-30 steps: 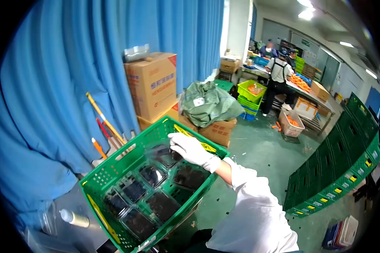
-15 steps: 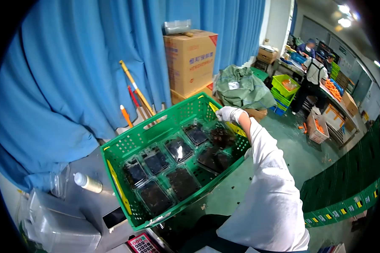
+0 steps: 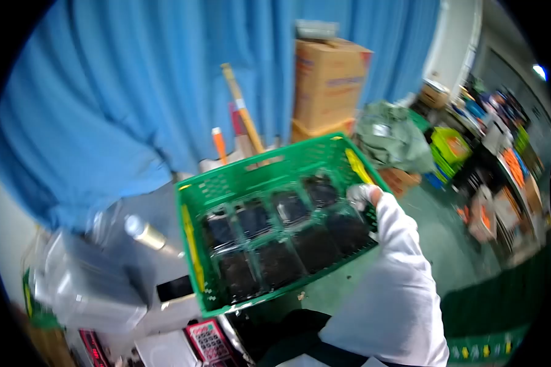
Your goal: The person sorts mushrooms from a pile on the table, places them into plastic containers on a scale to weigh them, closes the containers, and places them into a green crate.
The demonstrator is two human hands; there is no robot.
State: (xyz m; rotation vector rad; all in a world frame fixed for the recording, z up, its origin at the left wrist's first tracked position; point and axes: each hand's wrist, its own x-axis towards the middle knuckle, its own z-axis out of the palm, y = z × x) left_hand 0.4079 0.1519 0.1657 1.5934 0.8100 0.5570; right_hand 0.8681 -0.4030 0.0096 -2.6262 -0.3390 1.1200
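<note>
A green crate (image 3: 226, 167) with yellow strips at both ends fills the middle of the view, tilted a little. Inside stand two rows of clear plastic boxes (image 3: 280, 264) with dark contents. My right hand (image 3: 362, 196), in a white glove, is at the crate's right end, beside the yellow strip. Blur and the crate hide how its fingers are placed. My left hand is out of the frame.
Left of the crate are a bottle (image 3: 146, 233), a black phone (image 3: 174, 289), stacked clear plastic containers (image 3: 92, 281) and a keypad (image 3: 211, 342). Behind stand cartons (image 3: 330, 82) and long-handled tools (image 3: 242, 110). Co-workers (image 3: 499, 131) are at a table on the right.
The view has swung left, so the scene lies further right. My right hand has gone from the boxes at the crate's far corner to its right end. The two box rows look more even.
</note>
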